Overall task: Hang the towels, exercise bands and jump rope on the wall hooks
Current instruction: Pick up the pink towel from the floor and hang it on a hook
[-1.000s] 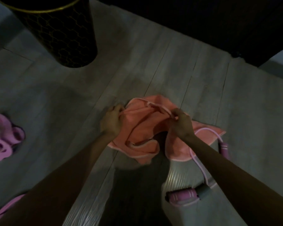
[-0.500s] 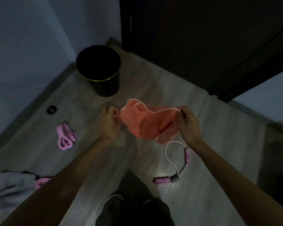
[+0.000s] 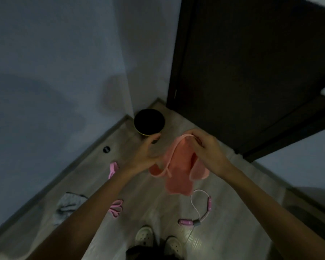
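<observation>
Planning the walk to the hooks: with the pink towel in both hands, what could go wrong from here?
1. The jump rope lies looped on the floor just ahead of the shoes; a step could snag it.
2. The right hand pinches only the edge trim of the pink towel, the left hand a bunched side; it may slip.
3. No hook is in view.

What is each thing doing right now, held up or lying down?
Coral towel: held in the air, hanging bunched.
Left hand: grips the coral towel's lower edge.
Right hand: pinches its top trim.
Jump rope: lying on the floor.
Pink exercise bands: lying on the floor.
Grey towel: crumpled on the floor.
Black bin: upright, open-topped.
</observation>
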`<action>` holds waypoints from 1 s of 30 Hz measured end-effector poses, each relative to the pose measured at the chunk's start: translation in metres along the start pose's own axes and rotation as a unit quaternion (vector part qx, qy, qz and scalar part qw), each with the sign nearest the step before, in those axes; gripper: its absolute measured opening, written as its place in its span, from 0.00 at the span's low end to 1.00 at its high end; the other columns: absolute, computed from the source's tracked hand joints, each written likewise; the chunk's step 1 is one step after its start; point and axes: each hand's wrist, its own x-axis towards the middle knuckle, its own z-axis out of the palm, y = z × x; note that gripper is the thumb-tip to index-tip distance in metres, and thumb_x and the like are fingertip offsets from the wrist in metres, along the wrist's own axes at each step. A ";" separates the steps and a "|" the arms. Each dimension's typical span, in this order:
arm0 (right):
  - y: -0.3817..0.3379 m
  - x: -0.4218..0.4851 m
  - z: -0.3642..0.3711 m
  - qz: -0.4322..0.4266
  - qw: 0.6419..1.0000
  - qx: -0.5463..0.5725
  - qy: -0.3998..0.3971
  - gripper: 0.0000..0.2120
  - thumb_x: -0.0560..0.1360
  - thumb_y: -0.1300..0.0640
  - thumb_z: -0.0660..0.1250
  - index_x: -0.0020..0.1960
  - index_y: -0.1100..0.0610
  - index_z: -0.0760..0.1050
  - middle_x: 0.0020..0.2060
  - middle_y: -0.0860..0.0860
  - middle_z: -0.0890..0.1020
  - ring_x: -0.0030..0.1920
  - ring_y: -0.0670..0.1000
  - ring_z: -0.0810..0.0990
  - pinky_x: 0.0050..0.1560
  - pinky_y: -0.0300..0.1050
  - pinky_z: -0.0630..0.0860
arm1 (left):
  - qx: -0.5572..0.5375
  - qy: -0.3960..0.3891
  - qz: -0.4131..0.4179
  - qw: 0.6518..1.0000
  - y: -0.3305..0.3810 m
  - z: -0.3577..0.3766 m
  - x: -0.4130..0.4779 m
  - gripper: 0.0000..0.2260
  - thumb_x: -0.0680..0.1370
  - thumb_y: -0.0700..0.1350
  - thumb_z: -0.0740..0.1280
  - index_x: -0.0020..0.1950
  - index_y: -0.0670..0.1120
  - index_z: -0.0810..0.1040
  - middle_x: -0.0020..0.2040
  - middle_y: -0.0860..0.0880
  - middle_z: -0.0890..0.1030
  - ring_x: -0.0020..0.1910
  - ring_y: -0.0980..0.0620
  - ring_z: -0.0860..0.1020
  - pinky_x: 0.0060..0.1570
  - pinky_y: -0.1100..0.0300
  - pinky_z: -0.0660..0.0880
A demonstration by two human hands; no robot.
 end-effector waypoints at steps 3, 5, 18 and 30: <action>-0.047 -0.003 -0.016 -0.018 1.000 0.006 -0.009 0.08 0.79 0.62 0.59 0.52 0.52 0.75 0.43 0.39 0.78 0.45 0.34 0.77 0.46 0.27 0.72 | -0.011 -0.125 -0.024 0.992 0.029 -0.004 -0.022 0.43 0.63 0.52 0.79 0.73 0.49 0.62 0.70 0.53 0.68 0.67 0.54 0.69 0.68 0.56 0.67; -0.069 -0.007 -0.028 -0.024 1.000 0.013 -0.010 0.08 0.79 0.60 0.58 0.53 0.53 0.75 0.42 0.40 0.79 0.44 0.36 0.79 0.44 0.29 0.74 | -0.040 -0.146 -0.004 0.988 0.043 0.002 -0.036 0.42 0.63 0.50 0.79 0.72 0.49 0.63 0.67 0.54 0.70 0.66 0.58 0.70 0.68 0.59 0.67; -0.121 -0.025 -0.075 -0.062 0.996 0.040 0.054 0.10 0.80 0.56 0.56 0.55 0.54 0.75 0.50 0.48 0.79 0.51 0.44 0.78 0.52 0.40 0.74 | -0.018 0.114 0.070 0.991 0.099 -0.028 -0.069 0.06 0.77 0.39 0.65 0.50 0.42 0.82 0.41 0.51 0.83 0.39 0.66 0.79 0.46 0.69 0.74; -0.117 -0.041 -0.071 -0.112 0.992 -0.056 0.010 0.10 0.77 0.61 0.59 0.53 0.56 0.77 0.50 0.52 0.82 0.52 0.51 0.80 0.56 0.48 0.75 | 0.180 0.364 0.074 0.911 0.168 -0.077 -0.161 0.08 0.74 0.50 0.67 0.44 0.48 0.85 0.39 0.50 0.86 0.35 0.60 0.81 0.42 0.59 0.79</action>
